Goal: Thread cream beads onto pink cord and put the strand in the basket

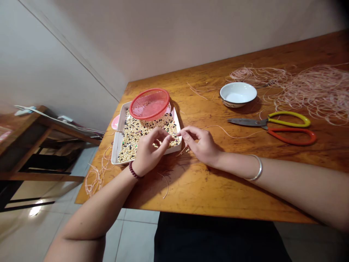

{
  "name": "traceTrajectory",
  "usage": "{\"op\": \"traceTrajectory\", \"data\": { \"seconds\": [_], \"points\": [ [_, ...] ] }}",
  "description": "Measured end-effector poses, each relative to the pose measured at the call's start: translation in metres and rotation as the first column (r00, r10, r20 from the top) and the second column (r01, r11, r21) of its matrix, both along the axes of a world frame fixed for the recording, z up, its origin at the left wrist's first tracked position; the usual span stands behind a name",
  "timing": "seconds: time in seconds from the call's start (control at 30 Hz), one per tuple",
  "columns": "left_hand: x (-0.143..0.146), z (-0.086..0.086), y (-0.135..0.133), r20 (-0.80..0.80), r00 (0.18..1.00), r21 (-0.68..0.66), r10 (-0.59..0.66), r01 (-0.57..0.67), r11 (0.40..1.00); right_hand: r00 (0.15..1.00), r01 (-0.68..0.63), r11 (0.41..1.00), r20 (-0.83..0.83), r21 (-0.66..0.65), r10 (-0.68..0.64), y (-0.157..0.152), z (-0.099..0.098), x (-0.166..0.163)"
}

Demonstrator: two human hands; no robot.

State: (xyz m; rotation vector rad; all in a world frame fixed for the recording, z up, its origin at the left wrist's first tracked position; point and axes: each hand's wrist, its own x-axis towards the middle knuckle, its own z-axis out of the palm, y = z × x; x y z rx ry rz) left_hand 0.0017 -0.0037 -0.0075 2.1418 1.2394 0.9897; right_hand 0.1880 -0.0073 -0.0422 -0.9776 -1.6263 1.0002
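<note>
Fingers of the left hand (148,151) are curled and pressed together at the tips over the near right corner of the white tray (116,143), apparently pinching a bead, though the bead itself is too small to confirm. Fingertips of the right hand (202,145) are pinched on a thin pink cord (230,134), which trails right across the wooden table (218,189) towards the scissors (275,125). Both sets of fingertips nearly meet at the tray's right edge. Tray holds mostly cream beads (133,136) with some dark ones. 1 red mesh basket (149,103) rests on the tray's far end. 1 white bowl (238,94) stands beyond the scissors, near a loose tangle of cord (313,91).
</note>
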Motion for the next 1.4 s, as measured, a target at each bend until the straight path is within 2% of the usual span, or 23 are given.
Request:
{"op": "traceTrajectory", "data": {
  "seconds": [0.1,0.2,0.37,0.43,0.53,0.67,0.83,0.93,1.07,1.17,1.23,1.3,1.33,1.4],
  "points": [
    [0.001,0.001,0.000,-0.186,0.980,0.023,-0.066,0.072,0.997,1.000,-0.005,1.000,0.018,-0.002,0.005,0.000,-0.001,0.000],
    [0.001,0.001,0.001,-0.237,0.966,0.016,-0.104,0.111,0.994,0.999,-0.025,1.000,0.031,0.002,0.025,0.001,-0.001,0.001],
    [0.000,0.002,0.001,-0.095,0.995,0.094,-0.010,0.019,0.995,0.998,-0.039,0.999,0.040,0.008,0.038,0.001,-0.001,0.001],
    [0.000,0.003,0.001,-0.073,0.996,0.121,-0.049,0.058,0.991,0.998,-0.046,0.999,0.046,0.008,0.046,0.001,-0.001,0.001],
    [-0.001,0.004,0.002,-0.089,0.986,0.093,-0.144,0.152,0.984,0.997,-0.062,0.998,0.046,0.011,0.062,0.000,-0.002,0.001],
    [-0.004,0.002,0.002,0.002,0.998,0.021,-0.064,0.064,0.998,0.998,-0.052,0.997,0.047,0.049,0.050,0.000,0.000,0.001],
    [-0.005,-0.001,0.002,0.139,0.989,0.021,0.059,-0.062,0.998,0.994,0.095,0.985,0.043,0.145,-0.102,0.001,0.000,0.001],
    [-0.004,-0.003,0.003,0.208,0.973,0.035,0.102,-0.112,0.993,0.980,0.197,0.970,-0.002,0.139,-0.199,0.004,-0.004,0.000],
    [-0.004,-0.004,0.004,0.254,0.958,0.083,0.131,-0.156,0.984,0.968,0.251,0.960,-0.039,0.124,-0.248,0.008,-0.007,0.001],
    [-0.004,-0.003,0.002,0.224,0.969,0.143,0.104,-0.138,0.980,0.957,0.288,0.943,-0.079,0.165,-0.278,0.007,-0.005,0.001],
    [-0.003,-0.002,-0.001,0.119,0.992,0.204,0.030,-0.054,0.977,0.948,0.315,0.922,-0.119,0.227,-0.295,0.005,-0.002,0.002],
    [-0.001,0.000,-0.004,-0.019,0.998,0.265,-0.060,0.063,0.962,0.967,0.243,0.934,-0.140,0.262,-0.212,0.001,0.000,0.001],
    [0.000,0.001,-0.005,-0.076,0.992,0.289,-0.096,0.114,0.951,0.981,0.159,0.955,-0.150,0.250,-0.124,-0.002,0.000,-0.001],
    [0.001,0.002,-0.007,-0.141,0.980,0.327,-0.139,0.178,0.928,0.977,-0.065,0.987,-0.193,0.145,0.093,-0.007,-0.001,-0.004]
  ]
}}
